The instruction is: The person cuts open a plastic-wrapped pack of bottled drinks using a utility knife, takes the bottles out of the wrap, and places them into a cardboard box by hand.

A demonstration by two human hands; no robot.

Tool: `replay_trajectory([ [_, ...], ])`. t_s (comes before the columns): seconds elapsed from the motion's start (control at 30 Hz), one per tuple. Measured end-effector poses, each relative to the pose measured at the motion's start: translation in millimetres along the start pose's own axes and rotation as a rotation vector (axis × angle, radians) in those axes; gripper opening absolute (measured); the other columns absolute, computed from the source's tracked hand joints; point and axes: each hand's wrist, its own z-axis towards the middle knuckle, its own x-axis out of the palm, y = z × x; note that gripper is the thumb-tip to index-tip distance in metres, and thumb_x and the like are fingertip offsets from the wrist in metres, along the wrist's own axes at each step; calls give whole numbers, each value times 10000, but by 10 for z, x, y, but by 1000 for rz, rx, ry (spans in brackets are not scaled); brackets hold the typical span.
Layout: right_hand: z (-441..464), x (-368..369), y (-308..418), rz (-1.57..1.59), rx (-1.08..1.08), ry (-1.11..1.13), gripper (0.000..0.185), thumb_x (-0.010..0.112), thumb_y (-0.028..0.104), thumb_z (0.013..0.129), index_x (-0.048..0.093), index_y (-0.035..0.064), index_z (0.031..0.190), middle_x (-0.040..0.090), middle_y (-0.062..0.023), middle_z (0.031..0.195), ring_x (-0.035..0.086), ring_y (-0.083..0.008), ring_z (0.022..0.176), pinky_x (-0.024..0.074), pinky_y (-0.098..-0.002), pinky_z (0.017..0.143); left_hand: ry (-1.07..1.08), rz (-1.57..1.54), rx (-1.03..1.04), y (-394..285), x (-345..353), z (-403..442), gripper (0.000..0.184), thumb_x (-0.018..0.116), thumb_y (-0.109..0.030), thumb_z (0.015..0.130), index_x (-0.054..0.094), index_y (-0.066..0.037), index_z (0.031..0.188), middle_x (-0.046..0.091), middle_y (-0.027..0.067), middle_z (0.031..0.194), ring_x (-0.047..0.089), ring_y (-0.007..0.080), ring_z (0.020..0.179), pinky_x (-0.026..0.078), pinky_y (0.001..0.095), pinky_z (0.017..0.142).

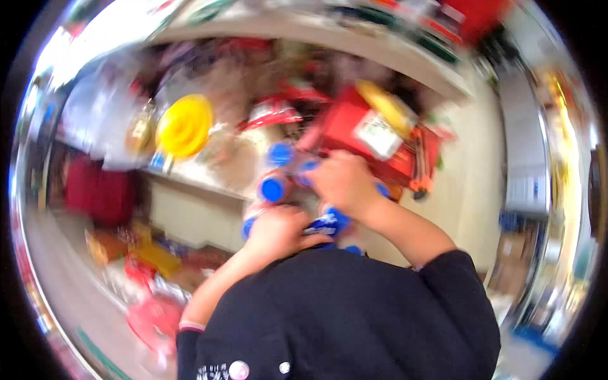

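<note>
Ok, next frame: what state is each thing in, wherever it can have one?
Bottles: blue caps on, grouped together.
Left hand: fingers curled beside the bottles; grip blurred.
Right hand: fingers bent at a blue cap; grip blurred.
Red box: open or shut, cannot tell.

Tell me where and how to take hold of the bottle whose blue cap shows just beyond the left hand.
Probably best by its blue cap, from above: it is round and faces the camera, while another blue cap crowds the far side and the left hand the near side.
</note>
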Motion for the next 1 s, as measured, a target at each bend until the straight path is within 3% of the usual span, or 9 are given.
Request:
replay_trajectory([
  [0.03, -25, 88, 30, -19, -64, -18, 211, 561, 234, 784, 562, 123, 604, 547, -53, 603, 529, -227, 587, 419, -375, 546, 24, -30, -6, 44, 46, -68, 429, 686, -467, 730, 602, -52, 659, 567, 117, 621, 587, 301, 599, 464, 409, 563],
  [0.17, -120, 241, 313, -30, 66, -32, 173, 536, 227, 724, 569, 117, 594, 567, -45, 623, 548, -220, 645, 455, -366, 579, 120, 45, 197, 256, 32, -365, 315, 716, -326, 712, 555, -72, 620, 558, 110, 629, 565, 305, 610, 444, 385, 561],
  [0.23, -165, 318, 468, -14, 82, -39, 161, 543, 230, 706, 585, 104, 616, 576, -44, 653, 557, -222, 701, 468, -368, 574, 211, 113, 155, 371, 3, -530, 236, 726, -226, 694, 543, -86, 646, 565, 87, 659, 565, 289, 650, 444, 370, 583],
  [0.3, -416, 78, 433, -14, 120, -59, 155, 546, 227, 703, 584, 103, 618, 573, -39, 653, 558, -220, 712, 473, -364, 577, 407, 284, -16, 128, -35, -440, 186, 680, -244, 707, 667, -78, 792, 663, 90, 817, 646, 292, 821, 502, 356, 677],
  [0.37, -463, 28, 585, -20, 134, -37, 143, 554, 217, 696, 563, 107, 604, 561, -31, 649, 558, -214, 718, 483, -348, 590, 189, -120, 471, 265, -75, -466, 108, 673, -107, 618, 658, -56, 711, 644, 103, 703, 650, 279, 673, 508, 357, 604],
  [0.5, -843, -89, 866, 11, 191, -192, 158, 545, 203, 702, 526, 102, 582, 552, -43, 640, 560, -219, 704, 484, -358, 701, 316, -182, 665, -66, -40, -466, 171, 640, -138, 599, 593, -12, 706, 578, 148, 660, 612, 315, 627, 483, 393, 566],
  [0.6, -1192, -168, 1057, 3, 272, -154, 171, 541, 200, 710, 513, 98, 576, 548, -45, 636, 566, -221, 719, 471, -366, 752, 486, -318, 768, -228, 85, -433, 194, 626, -158, 638, 608, -4, 755, 578, 152, 666, 606, 331, 624, 483, 410, 572],
  [0.67, -1427, -217, 1175, -34, 369, -244, 193, 567, 204, 708, 495, 87, 573, 534, -52, 627, 553, -226, 668, 456, -365, 717, 571, -404, 791, -229, 282, -452, 202, 617, -170, 674, 613, -3, 787, 584, 160, 693, 610, 341, 656, 483, 418, 591],
  [1.0, -2620, -793, 1167, -106, 558, -139, 196, 615, 106, 726, 485, 62, 585, 496, -61, 597, 494, -250, 607, 425, -360, 601, 695, -503, 936, -1004, 1041, -88, 166, 591, -178, 737, 594, -40, 829, 572, 127, 716, 582, 319, 697, 457, 411, 622],
])
